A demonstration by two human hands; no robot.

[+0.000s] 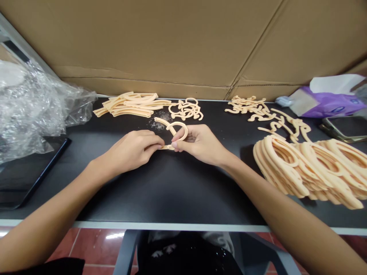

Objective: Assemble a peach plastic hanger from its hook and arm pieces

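Observation:
Both my hands meet at the middle of the black table (172,191) on one peach-coloured plastic piece (174,130), a curved hook with a loop. My left hand (133,149) pinches its lower flat end with fingertips closed. My right hand (199,143) grips the loop part between thumb and fingers. A small scatter of pale crumbs (156,121) lies just behind the piece.
A large stack of the same peach pieces (309,168) lies at the right. Long strips (132,104), small trimmed curls (186,109) and loose hooks (258,109) lie along the back by the cardboard wall (172,46). Crumpled clear plastic (31,103) and a dark tablet (25,172) are left; a purple tissue pack (329,101) right.

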